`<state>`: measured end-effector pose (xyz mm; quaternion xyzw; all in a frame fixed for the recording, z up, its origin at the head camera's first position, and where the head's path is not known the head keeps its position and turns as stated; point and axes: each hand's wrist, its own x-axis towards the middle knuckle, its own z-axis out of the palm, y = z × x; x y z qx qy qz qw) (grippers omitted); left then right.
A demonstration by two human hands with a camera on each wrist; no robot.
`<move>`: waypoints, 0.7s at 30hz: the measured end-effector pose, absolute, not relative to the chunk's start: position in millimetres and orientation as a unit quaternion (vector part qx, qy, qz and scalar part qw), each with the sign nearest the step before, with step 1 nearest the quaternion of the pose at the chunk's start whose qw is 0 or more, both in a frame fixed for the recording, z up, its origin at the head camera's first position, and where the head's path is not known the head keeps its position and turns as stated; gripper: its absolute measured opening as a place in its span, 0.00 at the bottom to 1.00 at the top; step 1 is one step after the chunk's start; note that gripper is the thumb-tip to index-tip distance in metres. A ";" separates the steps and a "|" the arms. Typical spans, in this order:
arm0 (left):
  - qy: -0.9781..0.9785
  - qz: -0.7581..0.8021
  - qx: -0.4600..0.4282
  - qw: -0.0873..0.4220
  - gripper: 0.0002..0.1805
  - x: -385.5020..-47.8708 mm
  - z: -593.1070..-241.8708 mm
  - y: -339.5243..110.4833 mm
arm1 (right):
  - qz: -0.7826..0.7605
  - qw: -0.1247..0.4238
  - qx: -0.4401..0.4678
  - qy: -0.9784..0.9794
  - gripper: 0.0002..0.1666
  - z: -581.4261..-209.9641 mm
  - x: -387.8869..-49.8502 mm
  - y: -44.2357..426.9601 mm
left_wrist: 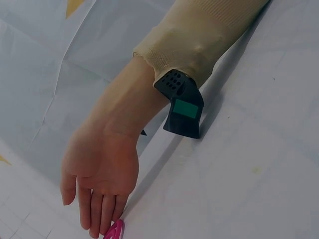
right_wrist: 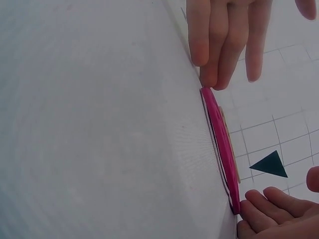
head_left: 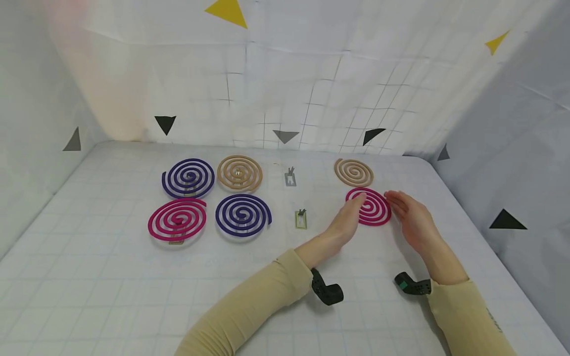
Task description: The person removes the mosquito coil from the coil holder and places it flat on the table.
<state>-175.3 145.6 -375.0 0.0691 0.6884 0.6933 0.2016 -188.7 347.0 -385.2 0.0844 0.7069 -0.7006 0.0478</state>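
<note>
A pink mosquito coil lies between my two hands on the right side of the table. My left hand is at its left edge, with straight fingers touching the rim. Opposite it, my right hand has its straight fingertips at the right edge. The right wrist view shows the pink coil edge-on, with left-hand fingers above it and right-hand fingers below. In the left wrist view my right hand stands palm toward the camera, beside a bit of the pink coil.
A tan coil lies just behind. Two small metal stands, one silver and one brass-coloured, stand mid-table. Further left are two purple coils, another tan coil and a pink coil, some visibly on stands.
</note>
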 end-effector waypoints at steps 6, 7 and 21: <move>0.692 0.691 0.066 0.200 0.37 -175.9 -375.5 146.0 | -0.710 0.042 0.084 0.698 0.40 -385.0 -188.5 347.7; 0.693 0.690 0.067 0.198 0.37 -175.9 -374.8 145.8 | -0.712 0.040 0.082 0.696 0.39 -384.5 -188.8 347.9; 0.712 0.664 0.100 0.205 0.39 -168.9 -351.6 114.5 | -0.729 0.033 0.062 0.681 0.39 -359.9 -183.8 311.3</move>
